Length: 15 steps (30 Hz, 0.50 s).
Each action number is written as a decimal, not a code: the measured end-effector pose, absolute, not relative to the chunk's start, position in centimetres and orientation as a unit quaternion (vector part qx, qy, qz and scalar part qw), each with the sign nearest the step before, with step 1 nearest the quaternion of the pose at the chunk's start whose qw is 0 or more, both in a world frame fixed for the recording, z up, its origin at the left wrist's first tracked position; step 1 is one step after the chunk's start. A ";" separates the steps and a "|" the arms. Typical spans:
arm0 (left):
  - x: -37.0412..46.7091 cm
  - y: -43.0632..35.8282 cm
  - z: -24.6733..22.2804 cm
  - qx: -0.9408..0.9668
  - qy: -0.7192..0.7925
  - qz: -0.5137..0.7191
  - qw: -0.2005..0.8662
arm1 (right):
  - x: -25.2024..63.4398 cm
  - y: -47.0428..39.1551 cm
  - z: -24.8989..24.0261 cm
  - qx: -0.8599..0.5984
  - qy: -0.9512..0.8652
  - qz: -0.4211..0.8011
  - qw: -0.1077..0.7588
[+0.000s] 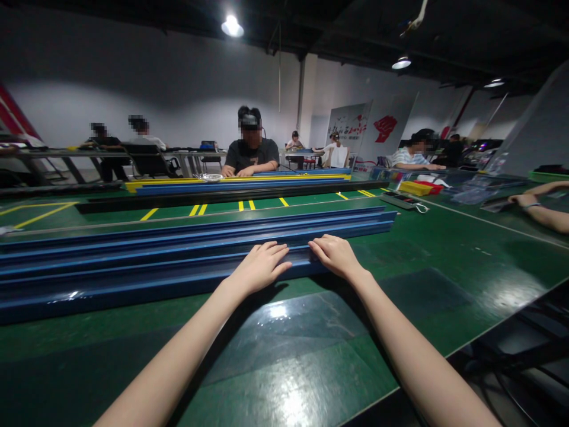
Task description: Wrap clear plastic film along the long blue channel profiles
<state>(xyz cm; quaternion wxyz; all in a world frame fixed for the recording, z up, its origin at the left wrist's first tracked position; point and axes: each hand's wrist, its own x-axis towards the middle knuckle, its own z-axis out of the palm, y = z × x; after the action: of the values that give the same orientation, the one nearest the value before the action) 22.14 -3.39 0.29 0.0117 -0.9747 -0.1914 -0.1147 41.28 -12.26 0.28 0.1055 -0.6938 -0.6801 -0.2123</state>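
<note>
My left hand [263, 265] lies over the nearest blue rail [169, 279], a long ridged channel. Its fingers are stretched out to the right and the thumb stands apart on the near side. Just across a small gap, my right hand [335, 255] rests on the right part of the same rail with loosely bent fingers and its thumb apart. The fingertips of both hands touch the rail; their undersides are hidden. A second blue rail [355, 225] runs alongside, farther away. Below my wrists, a clear plastic sheet [306, 314] lies on the green table [444, 243].
Yellow and blue rails [302, 178] and a black rail [249, 194] lie across the table. A person [251, 148] sits opposite. Right of me are a grey tray [404, 201], a yellow bin [415, 188] and another person's hand [524, 200]. The table edge [489, 323] slants away at right.
</note>
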 end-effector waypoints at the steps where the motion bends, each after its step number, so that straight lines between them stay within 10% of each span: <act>1: 22.2 -3.4 0.2 -0.976 -0.188 -0.113 0.010 | 41.3 -12.2 0.2 -0.690 -0.684 -0.214 0.106; 15: 21.9 -3.3 0.9 -0.971 -0.203 -0.121 0.024 | 42.1 -12.2 0.1 -0.715 -0.633 -0.266 0.136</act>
<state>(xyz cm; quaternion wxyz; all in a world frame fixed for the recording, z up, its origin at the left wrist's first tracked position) 21.87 -3.29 0.88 0.0241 -0.9714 -0.2027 -0.1211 42.12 -12.19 0.12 0.1359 -0.7146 -0.6327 -0.2657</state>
